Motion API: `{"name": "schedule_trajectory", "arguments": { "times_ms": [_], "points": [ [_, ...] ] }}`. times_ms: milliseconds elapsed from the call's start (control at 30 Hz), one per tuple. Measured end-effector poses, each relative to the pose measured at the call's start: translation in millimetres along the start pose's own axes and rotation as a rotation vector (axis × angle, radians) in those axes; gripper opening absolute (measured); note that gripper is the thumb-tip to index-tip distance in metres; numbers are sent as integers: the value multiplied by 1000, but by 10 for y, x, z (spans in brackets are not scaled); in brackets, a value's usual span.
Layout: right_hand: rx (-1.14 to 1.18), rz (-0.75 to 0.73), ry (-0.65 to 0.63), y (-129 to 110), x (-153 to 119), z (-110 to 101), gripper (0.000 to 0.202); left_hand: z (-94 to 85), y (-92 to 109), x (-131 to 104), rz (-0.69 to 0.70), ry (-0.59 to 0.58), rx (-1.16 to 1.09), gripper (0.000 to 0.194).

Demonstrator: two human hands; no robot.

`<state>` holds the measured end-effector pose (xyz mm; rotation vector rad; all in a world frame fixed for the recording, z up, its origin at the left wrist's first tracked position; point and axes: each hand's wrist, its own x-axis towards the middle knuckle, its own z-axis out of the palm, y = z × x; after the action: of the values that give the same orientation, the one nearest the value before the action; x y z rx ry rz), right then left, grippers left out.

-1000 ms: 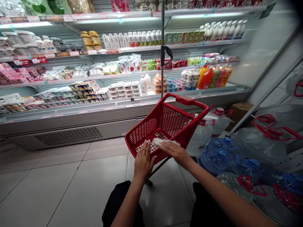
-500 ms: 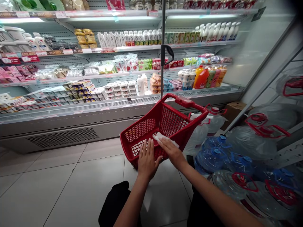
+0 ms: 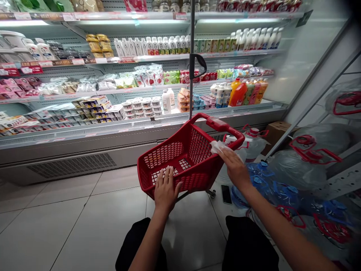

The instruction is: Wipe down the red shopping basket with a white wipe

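Observation:
A red plastic shopping cart [image 3: 197,177] with perforated sides stands on the floor in front of me. My left hand [image 3: 166,192] lies at the near side of its basket, fingers stretched out and together, holding nothing. A crumpled white wipe [image 3: 217,146] is pressed under the fingers of my right hand [image 3: 233,165], on the near rim of the cart close to the handle [image 3: 218,123]. Part of the wipe is hidden beneath the fingers. The cart's inside shows nothing but its grid bottom.
Behind the cart runs a refrigerated display case [image 3: 135,150] stocked with dairy and drinks. Its door handle [image 3: 199,66] hangs above the cart. Large water jugs [image 3: 290,192] crowd the right side, and a phone [image 3: 226,194] lies on the tiled floor [image 3: 113,222].
My right hand has slid the wipe right and up along the near rim toward the handle. My left hand has shifted slightly left, still against the cart.

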<state>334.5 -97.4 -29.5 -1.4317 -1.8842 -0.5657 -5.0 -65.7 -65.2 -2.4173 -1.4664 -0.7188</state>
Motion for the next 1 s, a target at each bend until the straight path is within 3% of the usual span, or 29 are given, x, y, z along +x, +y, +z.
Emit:
{"name": "schedule_trajectory", "arguments": {
  "times_ms": [133,200,267,433,533,633,733,833,933,1000],
  "points": [
    [96,-108,-84,-450,-14,271,76,64,305,204,166,-21,-64,78],
    [119,-188,-131,-509,-16,328,76,90,394,254,205,-40,-77,76],
    [103,-230,-156,-361,-9,266,77,105,413,257,208,-62,-75,74],
    [-48,-107,-106,440,66,-159,80,110,370,205,202,-87,-77,73],
    [-88,-4,-38,559,115,-244,82,125,408,207,190,-72,-79,72],
    [-37,7,-31,183,102,-80,81,151,462,223,181,-64,-72,70],
    [52,-105,-112,-330,21,179,76,163,481,231,172,-59,-41,71],
    [89,-250,-163,-495,-58,288,73,150,460,228,168,-58,-19,72],
    [19,-291,-157,-195,-69,117,77,134,429,220,160,-65,-18,71],
    [-69,-213,-114,120,-27,-127,80,135,417,216,151,-63,-17,71]
  ]
}}
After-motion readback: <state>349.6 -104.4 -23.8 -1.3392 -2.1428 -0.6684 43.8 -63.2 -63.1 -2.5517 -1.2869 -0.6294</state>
